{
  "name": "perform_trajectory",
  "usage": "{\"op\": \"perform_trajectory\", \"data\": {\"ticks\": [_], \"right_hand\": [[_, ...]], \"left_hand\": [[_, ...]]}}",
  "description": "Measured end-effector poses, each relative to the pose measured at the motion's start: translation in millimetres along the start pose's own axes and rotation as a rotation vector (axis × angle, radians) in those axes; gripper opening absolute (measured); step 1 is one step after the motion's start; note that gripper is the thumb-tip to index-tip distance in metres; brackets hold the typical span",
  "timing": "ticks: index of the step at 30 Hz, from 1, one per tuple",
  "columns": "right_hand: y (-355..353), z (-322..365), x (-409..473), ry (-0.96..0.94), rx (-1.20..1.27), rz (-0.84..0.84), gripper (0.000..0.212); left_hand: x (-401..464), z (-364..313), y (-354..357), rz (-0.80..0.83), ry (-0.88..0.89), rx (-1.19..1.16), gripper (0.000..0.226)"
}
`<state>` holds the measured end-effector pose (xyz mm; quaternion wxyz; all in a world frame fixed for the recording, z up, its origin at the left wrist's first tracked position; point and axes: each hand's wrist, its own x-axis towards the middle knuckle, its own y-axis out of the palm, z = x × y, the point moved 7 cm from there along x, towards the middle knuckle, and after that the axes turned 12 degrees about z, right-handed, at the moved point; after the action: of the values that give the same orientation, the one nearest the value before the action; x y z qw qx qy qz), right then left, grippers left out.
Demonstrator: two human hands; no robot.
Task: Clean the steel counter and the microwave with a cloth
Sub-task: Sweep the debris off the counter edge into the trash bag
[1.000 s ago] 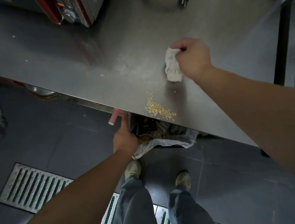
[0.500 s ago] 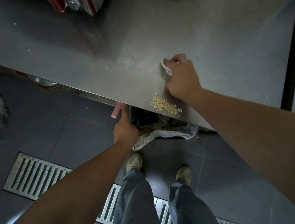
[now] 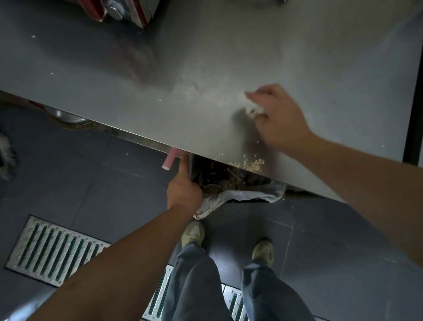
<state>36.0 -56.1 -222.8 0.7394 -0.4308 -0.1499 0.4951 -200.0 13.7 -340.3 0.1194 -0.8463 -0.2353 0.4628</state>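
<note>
The crumbs (image 3: 249, 165) have been swept to the counter (image 3: 314, 69) edge at six o'clock, some falling into the bin (image 3: 235, 184). Right hand (image 3: 278, 118) clutches the cloth (image 3: 253, 110); left hand (image 3: 183, 191) grips the bin's rim.

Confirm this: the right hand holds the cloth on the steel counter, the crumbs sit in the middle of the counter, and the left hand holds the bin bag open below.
Not quite. The head view shows the crumbs at the counter's near edge, right above the bin bag, not in the middle. The right hand does hold the cloth, and the left hand holds the bag.
</note>
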Motion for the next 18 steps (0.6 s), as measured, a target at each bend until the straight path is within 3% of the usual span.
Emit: {"op": "perform_trajectory", "data": {"ticks": [2, 8, 14, 18], "right_hand": [[-18.8, -18.7, 16.2, 0.033, -0.050, -0.043, 0.047], [2.9, -44.4, -8.3, 0.169, -0.144, 0.057, 0.053], [73.9, -1.3, -78.6, -0.002, -0.109, 0.090, 0.054], [85.1, 15.9, -90.0, -0.125, -0.067, 0.175, 0.048]], "left_hand": [[0.0, 0.6, 0.3, -0.003, -0.004, -0.001, 0.095], [-1.4, 1.9, 7.1, 0.003, -0.019, -0.005, 0.095], [-3.7, -0.6, 11.7, 0.013, -0.013, 0.049, 0.091], [-5.5, 1.7, 10.7, 0.015, -0.025, 0.057, 0.091]]}}
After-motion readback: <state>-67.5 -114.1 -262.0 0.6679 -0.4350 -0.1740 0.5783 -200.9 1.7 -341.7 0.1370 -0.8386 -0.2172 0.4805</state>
